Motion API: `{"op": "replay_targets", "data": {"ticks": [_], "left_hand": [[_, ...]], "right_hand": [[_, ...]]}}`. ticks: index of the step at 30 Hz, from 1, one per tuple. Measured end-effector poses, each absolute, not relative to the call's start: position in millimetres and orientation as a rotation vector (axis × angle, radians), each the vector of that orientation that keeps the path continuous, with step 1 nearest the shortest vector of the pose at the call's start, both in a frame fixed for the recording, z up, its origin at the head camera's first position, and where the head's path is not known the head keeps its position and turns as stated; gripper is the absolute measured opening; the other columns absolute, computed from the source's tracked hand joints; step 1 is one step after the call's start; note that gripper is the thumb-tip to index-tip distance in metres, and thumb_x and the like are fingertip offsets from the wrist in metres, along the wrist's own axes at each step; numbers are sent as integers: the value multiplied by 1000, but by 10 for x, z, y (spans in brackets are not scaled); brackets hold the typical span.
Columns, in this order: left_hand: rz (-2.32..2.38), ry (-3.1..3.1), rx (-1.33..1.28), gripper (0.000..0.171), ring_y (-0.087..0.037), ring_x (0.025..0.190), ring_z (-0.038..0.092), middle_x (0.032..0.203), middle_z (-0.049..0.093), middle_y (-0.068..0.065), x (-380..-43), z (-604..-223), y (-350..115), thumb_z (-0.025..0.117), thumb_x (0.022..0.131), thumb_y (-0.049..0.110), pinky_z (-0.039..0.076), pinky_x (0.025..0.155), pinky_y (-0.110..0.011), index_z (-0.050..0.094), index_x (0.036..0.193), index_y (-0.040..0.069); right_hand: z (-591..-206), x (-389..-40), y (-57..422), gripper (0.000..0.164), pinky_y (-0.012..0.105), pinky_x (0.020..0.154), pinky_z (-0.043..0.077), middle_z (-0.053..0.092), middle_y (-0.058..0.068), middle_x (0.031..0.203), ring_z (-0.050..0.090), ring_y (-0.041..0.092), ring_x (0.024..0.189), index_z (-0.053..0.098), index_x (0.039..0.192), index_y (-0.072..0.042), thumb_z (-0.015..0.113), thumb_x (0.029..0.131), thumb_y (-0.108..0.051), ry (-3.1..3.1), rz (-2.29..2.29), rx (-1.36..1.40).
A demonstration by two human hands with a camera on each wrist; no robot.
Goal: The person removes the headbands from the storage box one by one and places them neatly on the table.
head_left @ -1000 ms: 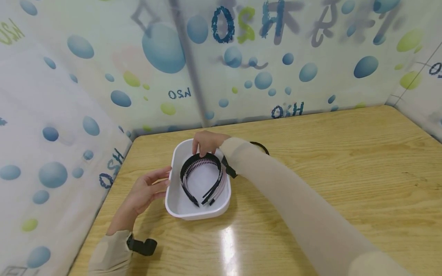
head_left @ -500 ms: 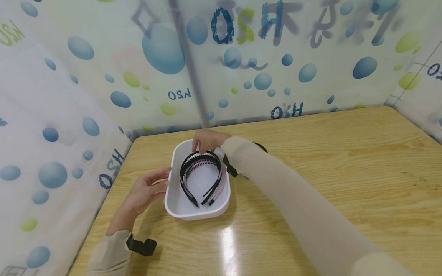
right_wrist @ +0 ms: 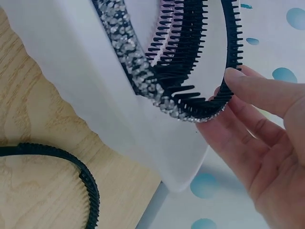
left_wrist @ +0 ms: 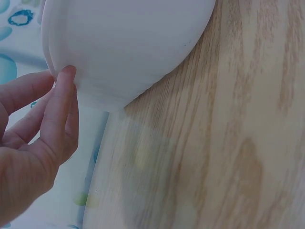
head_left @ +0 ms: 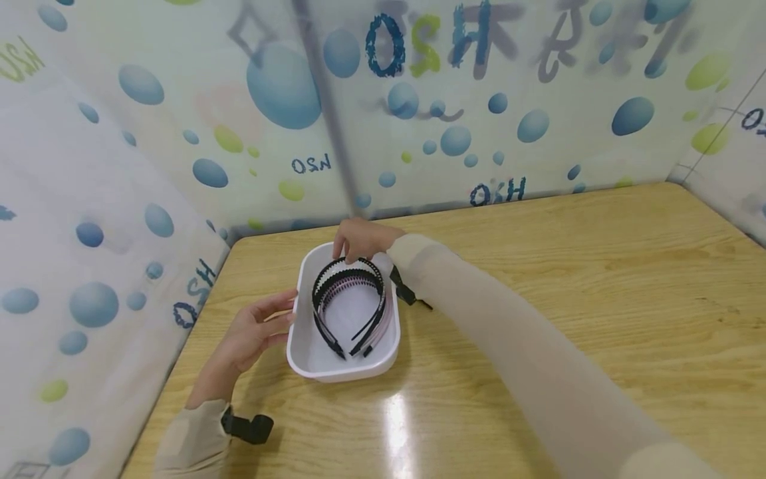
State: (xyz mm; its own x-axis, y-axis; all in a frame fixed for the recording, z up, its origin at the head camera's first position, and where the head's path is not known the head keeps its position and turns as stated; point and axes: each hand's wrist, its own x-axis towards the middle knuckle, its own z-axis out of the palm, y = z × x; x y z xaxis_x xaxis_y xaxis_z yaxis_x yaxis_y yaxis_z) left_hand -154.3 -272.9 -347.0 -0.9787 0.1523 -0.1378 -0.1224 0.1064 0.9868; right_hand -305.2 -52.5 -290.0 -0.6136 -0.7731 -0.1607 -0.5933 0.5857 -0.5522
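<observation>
My right hand (head_left: 365, 239) pinches the top of a black toothed headband (right_wrist: 127, 50) covered with sparkling stones, thumb on one side and fingers on the other. Its lower ends stay within a white plastic basin (head_left: 344, 377). Inside the same basin lie another black toothed headband (right_wrist: 191, 36) and a pink toothed one (right_wrist: 163, 43), nested together. My left hand (head_left: 257, 332) rests its extended fingertips against the basin's left side near the rim.
A further black headband (right_wrist: 91, 191) lies on the wooden table (head_left: 538, 286) right of the basin, mostly hidden by the right forearm in the head view. Patterned sheets (head_left: 509, 133) stand behind and to the left of the table.
The right hand has drawn back slightly, taking the top of the stone-covered headband away from the others, so a gap shows between them. The left hand and basin have stayed put.
</observation>
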Motion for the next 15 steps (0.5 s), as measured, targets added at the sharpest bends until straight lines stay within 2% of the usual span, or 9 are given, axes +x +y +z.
{"op": "replay_targets", "data": {"ticks": [15], "left_hand": [[1963, 2177, 43, 54, -11, 96, 58, 111, 52, -4, -1539, -3466, -2720, 56, 90, 2, 53, 76, -33, 31, 137, -10]], "right_hand": [[-2748, -3019, -457, 27, 26, 56, 52, 64, 10, 104, 59, 18, 90, 67, 110, -7, 62, 85, -1, 2456, -625, -1189]]}}
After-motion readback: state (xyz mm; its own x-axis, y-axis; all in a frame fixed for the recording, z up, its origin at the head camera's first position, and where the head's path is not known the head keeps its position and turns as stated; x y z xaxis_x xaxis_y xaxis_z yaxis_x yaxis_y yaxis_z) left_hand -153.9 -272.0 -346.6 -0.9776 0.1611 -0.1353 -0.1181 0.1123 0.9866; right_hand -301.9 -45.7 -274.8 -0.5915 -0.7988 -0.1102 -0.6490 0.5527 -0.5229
